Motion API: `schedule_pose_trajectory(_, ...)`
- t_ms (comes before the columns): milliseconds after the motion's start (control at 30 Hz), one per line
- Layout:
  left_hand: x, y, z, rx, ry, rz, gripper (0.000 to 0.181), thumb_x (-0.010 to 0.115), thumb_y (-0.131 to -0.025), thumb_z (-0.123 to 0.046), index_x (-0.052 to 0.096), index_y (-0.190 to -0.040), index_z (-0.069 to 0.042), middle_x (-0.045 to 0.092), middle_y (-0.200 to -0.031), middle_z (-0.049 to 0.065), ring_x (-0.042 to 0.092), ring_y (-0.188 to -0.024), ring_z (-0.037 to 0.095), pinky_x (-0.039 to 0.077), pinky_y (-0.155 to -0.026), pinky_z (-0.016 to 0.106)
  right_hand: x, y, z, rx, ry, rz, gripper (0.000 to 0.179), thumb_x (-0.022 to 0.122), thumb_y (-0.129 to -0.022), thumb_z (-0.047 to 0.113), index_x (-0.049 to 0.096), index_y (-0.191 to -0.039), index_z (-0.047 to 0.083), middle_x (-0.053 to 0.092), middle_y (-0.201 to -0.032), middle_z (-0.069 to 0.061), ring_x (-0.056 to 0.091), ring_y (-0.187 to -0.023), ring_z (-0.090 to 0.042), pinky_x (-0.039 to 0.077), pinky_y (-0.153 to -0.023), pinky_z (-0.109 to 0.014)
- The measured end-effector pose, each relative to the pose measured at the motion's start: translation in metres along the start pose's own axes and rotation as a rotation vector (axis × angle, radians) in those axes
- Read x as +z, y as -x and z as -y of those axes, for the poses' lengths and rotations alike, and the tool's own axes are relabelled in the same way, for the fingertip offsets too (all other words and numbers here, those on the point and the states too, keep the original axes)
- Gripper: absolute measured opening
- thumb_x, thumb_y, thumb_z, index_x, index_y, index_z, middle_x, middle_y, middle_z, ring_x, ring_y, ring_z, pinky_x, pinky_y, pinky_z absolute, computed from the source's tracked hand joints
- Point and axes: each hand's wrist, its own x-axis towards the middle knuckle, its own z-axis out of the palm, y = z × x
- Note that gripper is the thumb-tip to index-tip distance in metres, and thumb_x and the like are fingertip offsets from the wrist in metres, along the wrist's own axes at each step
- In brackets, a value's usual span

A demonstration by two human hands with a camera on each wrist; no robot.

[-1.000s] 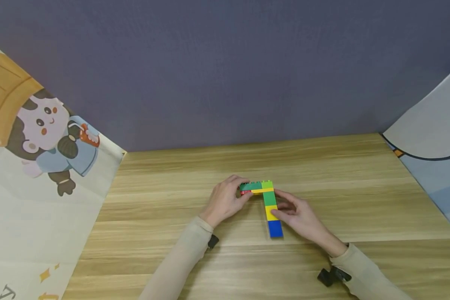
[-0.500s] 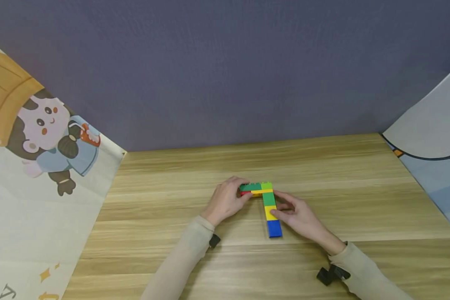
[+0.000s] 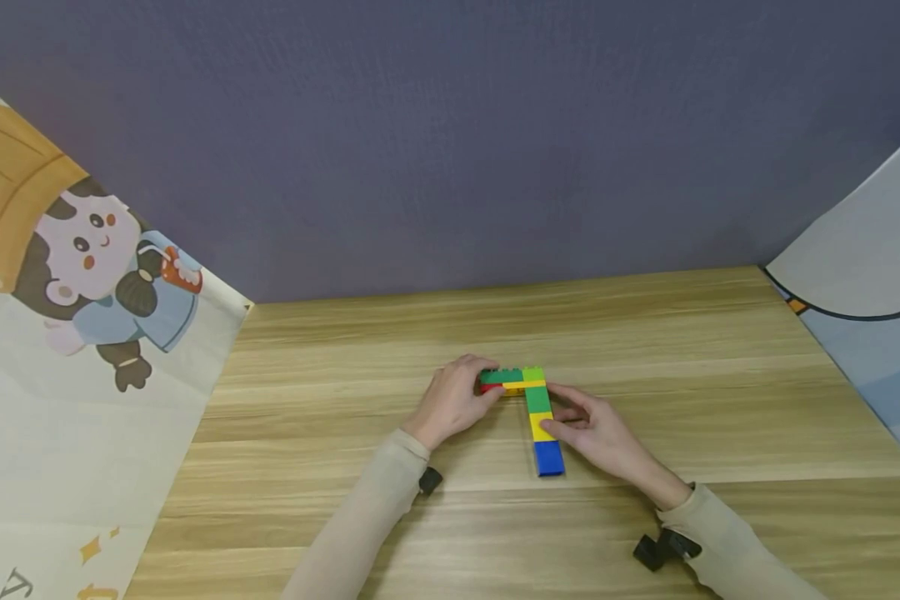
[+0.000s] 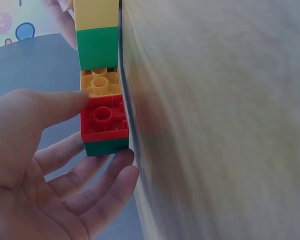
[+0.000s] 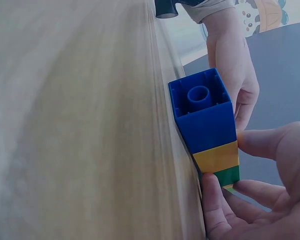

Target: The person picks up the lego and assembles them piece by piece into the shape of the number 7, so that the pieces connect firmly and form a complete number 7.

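Observation:
An L-shaped build of toy building bricks lies on its side on the wooden tabletop (image 3: 307, 517). Its long leg has a blue brick (image 3: 549, 458) at the near end, then a yellow brick (image 3: 542, 427) and a green brick (image 3: 537, 400). The short arm joins a lime brick (image 3: 532, 375), a dark green brick (image 3: 502, 377), a yellow-orange piece and a red brick (image 4: 103, 120). My left hand (image 3: 450, 402) pinches the short arm's red and dark green end. With thumb and fingers, my right hand (image 3: 598, 433) holds the long leg around the yellow and green bricks.
A dark blue-grey panel (image 3: 450, 150) rises behind the tabletop. Printed cartoon sheets stand at the left (image 3: 82, 350) and right (image 3: 862, 250). Each wrist carries a dark device, the right one (image 3: 663, 550) near the tabletop.
The brick build has shifted very slightly left, its far end a little toward me. Both hands keep the same holds on it.

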Motion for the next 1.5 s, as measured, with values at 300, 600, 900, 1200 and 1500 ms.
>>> schedule_pose_trajectory(300,0.001,0.001,0.0,-0.013,0.006,0.033,0.038,0.076,-0.1,-0.031,0.073,-0.134,-0.012,0.075,-0.132,0.006,0.072,-0.117,0.021,0.059,-0.1,0.038,0.0,0.002,0.0,0.012,-0.004,0.008,0.066,0.077,-0.099,0.023,0.051,-0.155,0.001,0.069,-0.135,-0.023,0.074,-0.102,-0.021,0.059,-0.079,-0.022)
schedule_pose_trajectory(600,0.001,-0.001,0.001,-0.019,-0.001,0.043,0.039,0.076,-0.1,-0.032,0.074,-0.134,-0.013,0.076,-0.129,0.006,0.072,-0.113,0.021,0.06,-0.097,0.038,-0.001,0.001,-0.001,0.013,0.002,0.01,0.066,0.077,-0.099,0.023,0.051,-0.155,0.001,0.066,-0.141,-0.024,0.074,-0.102,-0.021,0.059,-0.079,-0.021)
schedule_pose_trajectory(900,0.0,0.0,0.001,-0.023,-0.001,0.033,0.041,0.077,-0.099,-0.032,0.073,-0.135,-0.012,0.075,-0.13,0.007,0.072,-0.109,0.021,0.06,-0.095,0.037,-0.003,0.0,0.0,0.016,-0.005,0.001,0.063,0.076,-0.1,0.025,0.054,-0.154,0.003,0.061,-0.15,-0.022,0.074,-0.108,-0.023,0.057,-0.081,-0.022)
schedule_pose_trajectory(1200,-0.009,0.008,0.011,-0.03,0.018,0.013,0.047,0.074,-0.099,-0.033,0.069,-0.14,-0.011,0.071,-0.138,0.008,0.071,-0.116,0.023,0.059,-0.102,0.044,-0.02,0.004,0.007,-0.001,-0.011,-0.098,0.05,0.073,-0.103,0.027,0.06,-0.147,0.006,0.065,-0.146,-0.017,0.071,-0.117,-0.029,0.056,-0.088,-0.018)
schedule_pose_trajectory(1500,-0.021,0.023,0.017,-0.051,0.053,0.004,0.047,0.073,-0.1,-0.036,0.069,-0.14,-0.012,0.07,-0.141,0.006,0.073,-0.113,0.024,0.06,-0.095,0.046,-0.052,0.012,0.022,-0.084,0.004,-0.194,0.04,0.069,-0.106,0.023,0.065,-0.141,0.006,0.069,-0.14,-0.019,0.069,-0.102,0.003,0.06,-0.082,-0.021)
